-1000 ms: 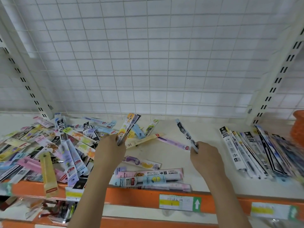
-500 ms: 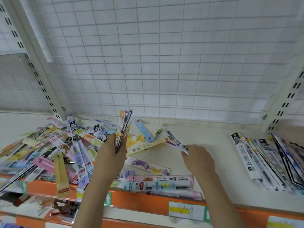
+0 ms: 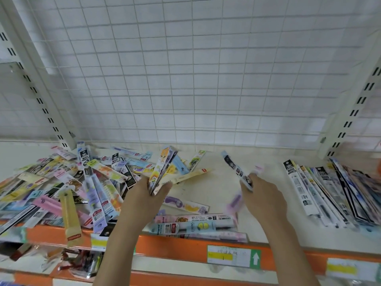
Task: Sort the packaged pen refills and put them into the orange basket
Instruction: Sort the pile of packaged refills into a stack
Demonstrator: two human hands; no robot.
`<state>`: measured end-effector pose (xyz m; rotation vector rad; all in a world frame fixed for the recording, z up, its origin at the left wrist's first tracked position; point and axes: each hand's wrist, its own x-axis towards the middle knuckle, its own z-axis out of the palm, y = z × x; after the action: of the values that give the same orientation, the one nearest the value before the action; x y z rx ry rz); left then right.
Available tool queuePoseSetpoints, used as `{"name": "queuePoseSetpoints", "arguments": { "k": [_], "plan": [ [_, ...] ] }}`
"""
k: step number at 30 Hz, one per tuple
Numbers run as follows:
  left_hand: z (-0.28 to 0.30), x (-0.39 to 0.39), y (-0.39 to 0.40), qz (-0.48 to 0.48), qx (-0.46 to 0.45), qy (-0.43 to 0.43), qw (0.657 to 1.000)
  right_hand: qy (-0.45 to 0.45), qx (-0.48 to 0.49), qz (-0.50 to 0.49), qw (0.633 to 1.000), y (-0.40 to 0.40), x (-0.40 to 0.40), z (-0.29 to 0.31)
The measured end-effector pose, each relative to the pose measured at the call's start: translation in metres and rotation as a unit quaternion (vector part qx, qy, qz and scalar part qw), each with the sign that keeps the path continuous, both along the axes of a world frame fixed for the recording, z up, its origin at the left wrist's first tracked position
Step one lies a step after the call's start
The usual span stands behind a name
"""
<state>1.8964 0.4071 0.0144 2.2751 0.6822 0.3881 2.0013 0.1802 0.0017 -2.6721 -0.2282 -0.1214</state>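
Packaged pen refills lie in a jumbled, colourful pile on the left of the cream shelf. A sorted row of black-and-white refill packs lies on the right. My left hand grips a small upright bundle of refill packs above the pile's right edge. My right hand pinches a single black-and-white refill pack, tilted up and to the left. A pink refill pack, blurred, is just left of that hand. Only a blurred orange patch at the far right edge hints at the basket.
A white wire grid backs the shelf, with slotted uprights at both sides. The shelf's orange front edge carries price labels. A lower shelf holds more packaged stationery. A few packs lie near the front edge between my arms.
My right hand has lifted the black-and-white pack off the shelf and moved it right. A pink pack blurs beside it. My left hand kept its bundle. The view shifted.
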Motion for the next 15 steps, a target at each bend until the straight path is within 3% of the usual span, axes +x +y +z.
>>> {"name": "queuePoseSetpoints", "arguments": {
  "k": [6, 15],
  "plan": [
    [-0.002, 0.024, 0.000, -0.023, 0.086, 0.052, 0.995, 0.010, 0.108, -0.028, 0.994, -0.015, -0.014, 0.000],
    [-0.007, 0.064, -0.008, -0.079, 0.146, 0.107, 0.980, 0.004, 0.135, 0.012, 0.991, -0.025, -0.023, 0.001]
  ]
}}
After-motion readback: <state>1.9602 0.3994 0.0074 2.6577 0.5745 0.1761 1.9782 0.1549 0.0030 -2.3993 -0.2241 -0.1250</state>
